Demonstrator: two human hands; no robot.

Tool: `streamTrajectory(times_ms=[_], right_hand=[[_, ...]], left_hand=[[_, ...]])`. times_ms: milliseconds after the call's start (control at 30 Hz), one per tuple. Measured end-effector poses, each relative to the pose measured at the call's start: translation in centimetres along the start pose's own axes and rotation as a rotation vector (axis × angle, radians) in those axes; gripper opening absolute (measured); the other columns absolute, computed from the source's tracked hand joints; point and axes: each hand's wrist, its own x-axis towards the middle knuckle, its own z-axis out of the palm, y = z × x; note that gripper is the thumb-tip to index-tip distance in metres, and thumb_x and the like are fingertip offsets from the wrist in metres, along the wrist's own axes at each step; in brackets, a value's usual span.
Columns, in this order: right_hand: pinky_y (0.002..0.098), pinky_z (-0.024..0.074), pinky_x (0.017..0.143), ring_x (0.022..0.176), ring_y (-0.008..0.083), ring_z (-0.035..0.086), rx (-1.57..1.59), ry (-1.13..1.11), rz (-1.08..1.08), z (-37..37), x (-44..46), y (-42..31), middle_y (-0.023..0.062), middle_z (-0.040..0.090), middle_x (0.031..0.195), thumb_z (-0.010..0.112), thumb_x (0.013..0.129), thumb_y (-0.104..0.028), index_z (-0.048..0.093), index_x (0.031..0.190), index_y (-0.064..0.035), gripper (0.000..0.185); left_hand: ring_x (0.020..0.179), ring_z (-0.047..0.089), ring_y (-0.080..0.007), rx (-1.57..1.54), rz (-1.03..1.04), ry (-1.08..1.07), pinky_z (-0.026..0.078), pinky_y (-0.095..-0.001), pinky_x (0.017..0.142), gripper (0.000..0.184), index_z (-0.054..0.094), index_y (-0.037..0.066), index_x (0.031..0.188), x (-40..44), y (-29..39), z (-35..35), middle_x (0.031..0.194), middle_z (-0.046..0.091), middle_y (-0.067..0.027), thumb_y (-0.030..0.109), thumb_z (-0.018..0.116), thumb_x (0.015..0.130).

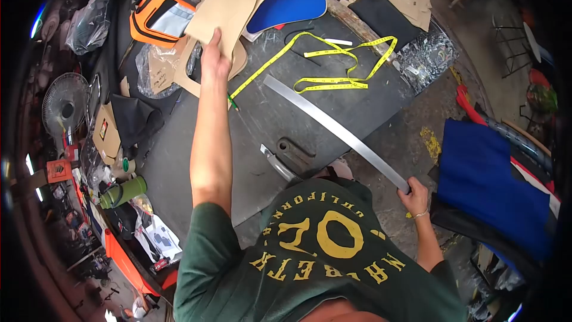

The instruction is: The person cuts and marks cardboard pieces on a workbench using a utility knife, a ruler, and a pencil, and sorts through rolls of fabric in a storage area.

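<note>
In the head view my left hand (215, 59) is stretched out at the top, its fingers closed on a curved brown cardboard pattern (229, 0). More brown card pieces lie under and beside it. My right hand (415, 195), low on the right, grips the near end of a long metal ruler (339, 131). The ruler slants across the table edge, its far end over the dark tabletop (185, 137). A yellow tape measure (333, 80) lies in loose loops beyond it. A green pencil (233, 102) rests below my left hand.
A utility knife (279, 162) and a dark metal tool (295, 149) lie near the table's front edge. An orange bag (159, 13), blue material (292, 5) and a black pouch (384, 16) sit at the back. Blue fabric (476, 173) hangs at right; a fan (64, 104) stands left.
</note>
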Motion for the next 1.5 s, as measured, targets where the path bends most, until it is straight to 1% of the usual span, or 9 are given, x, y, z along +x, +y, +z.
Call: streamTrajectory(times_ms=[300, 367, 433, 500, 967, 1033, 1067, 1267, 1500], right_hand=[[0.0404, 0.0507, 0.063, 0.071, 0.0327, 0.062, 0.164, -0.005, -0.031, 1.7, 7.2, -5.1, 0.0128, 0.062, 0.087, 0.084, 0.077, -0.016, 0.064, 0.094, -0.0031, 0.03], [0.0394, 0.051, 0.066, 0.073, 0.0308, 0.062, 0.165, 0.066, -0.128, 0.8, 9.4, -6.9, 0.012, 0.063, 0.092, 0.086, 0.078, -0.017, 0.065, 0.098, -0.0018, 0.032], [0.0388, 0.051, 0.067, 0.076, 0.0294, 0.062, 0.096, 0.216, -0.301, 0.6, 11.9, -8.1, 0.0114, 0.063, 0.097, 0.086, 0.081, -0.016, 0.066, 0.101, -0.0004, 0.032], [0.0378, 0.0515, 0.067, 0.077, 0.029, 0.062, 0.18, 0.184, -0.32, 1.3, 14.4, -8.7, 0.0114, 0.063, 0.097, 0.082, 0.084, -0.012, 0.067, 0.103, -0.0008, 0.027], [0.0441, 0.0573, 0.084, 0.092, 0.0327, 0.069, 0.222, -0.028, -0.312, 7.2, 34.4, -21.0, 0.0169, 0.049, 0.147, 0.074, 0.091, -0.02, 0.053, 0.146, -0.0085, 0.06], [0.0462, 0.0559, 0.09, 0.1, 0.0354, 0.068, 0.132, -0.002, -0.297, 7.6, 34.6, -20.7, 0.0168, 0.052, 0.142, 0.075, 0.089, -0.02, 0.052, 0.146, -0.0088, 0.062], [0.046, 0.0559, 0.09, 0.101, 0.0359, 0.068, 0.12, 0.012, -0.289, 7.9, 34.7, -20.3, 0.0168, 0.053, 0.141, 0.076, 0.089, -0.019, 0.052, 0.146, -0.0092, 0.063], [0.0433, 0.0519, 0.067, 0.071, 0.0293, 0.065, 0.131, 0.095, -0.243, 8.4, 35.5, -20.7, 0.0077, 0.064, 0.078, 0.075, 0.09, -0.017, 0.064, 0.133, -0.0087, 0.046], [0.0314, 0.0467, 0.063, 0.068, 0.0152, 0.057, 0.419, 0.26, -0.239, 4.5, 36.1, -16.4, 0.0065, 0.062, 0.083, 0.072, 0.097, -0.014, 0.074, 0.107, -0.0029, 0.015]], left_hand=[[0.137, 0.052, -0.0363, -0.087, -0.125, -0.019, 0.049, -0.0572, 0.109, 0.07, 0.041, 0.004, 0.151, 5.6, -1.6, 3.7, 0.153, 0.048, -0.0174, 0.052, 0.061, 0.103], [0.135, 0.051, -0.0364, 0.477, -0.163, 0.368, 0.045, -0.0514, 0.109, 0.093, 0.028, 0.007, 0.159, 4.5, -2.4, 3.7, 0.154, 0.043, -0.0208, 0.062, 0.067, 0.094], [0.122, 0.063, -0.032, 1.152, 0.464, 0.364, 0.051, -0.0414, 0.099, 0.081, 0.048, 0.008, 0.152, 6.7, -7.9, -1.9, 0.14, 0.062, -0.0214, 0.058, 0.07, 0.093], [0.078, 0.073, -0.032, 1.256, 0.456, 0.065, 0.057, -0.0434, 0.077, 0.05, 0.071, 0.002, 0.114, 1.1, -8.9, 0.8, 0.09, 0.077, -0.012, 0.046, 0.075, 0.09], [0.093, 0.068, -0.0504, 1.274, 0.54, 0.25, 0.054, -0.0575, 0.083, 0.023, 0.063, -0.001, 0.106, -0.6, -6.7, -1.4, 0.1, 0.069, -0.0309, 0.02, 0.056, 0.102], [0.086, 0.074, -0.043, 1.206, 0.423, 0.424, 0.057, -0.05, 0.077, 0.022, 0.063, -0.001, 0.107, 2.1, -4.6, -7.3, 0.089, 0.073, -0.0272, 0.02, 0.06, 0.1], [0.061, 0.068, -0.015, 1.176, 0.365, 0.428, 0.055, -0.0317, 0.055, 0.019, 0.061, 0.0, 0.108, 2.5, -3.3, -9.4, 0.076, 0.07, -0.0102, 0.019, 0.062, 0.103], [0.085, 0.072, -0.0182, 0.537, 0.144, -0.042, 0.058, -0.0314, 0.078, 0.032, 0.064, -0.004, 0.124, 2.2, 1.3, -6.4, 0.105, 0.073, -0.0129, 0.02, 0.063, 0.102], [0.121, 0.065, -0.0409, 1.511, 0.158, 0.81, 0.05, -0.0452, 0.106, 0.076, 0.057, -0.003, 0.141, 6.1, 2.9, -20.5, 0.131, 0.065, -0.03, 0.043, 0.079, 0.084]])
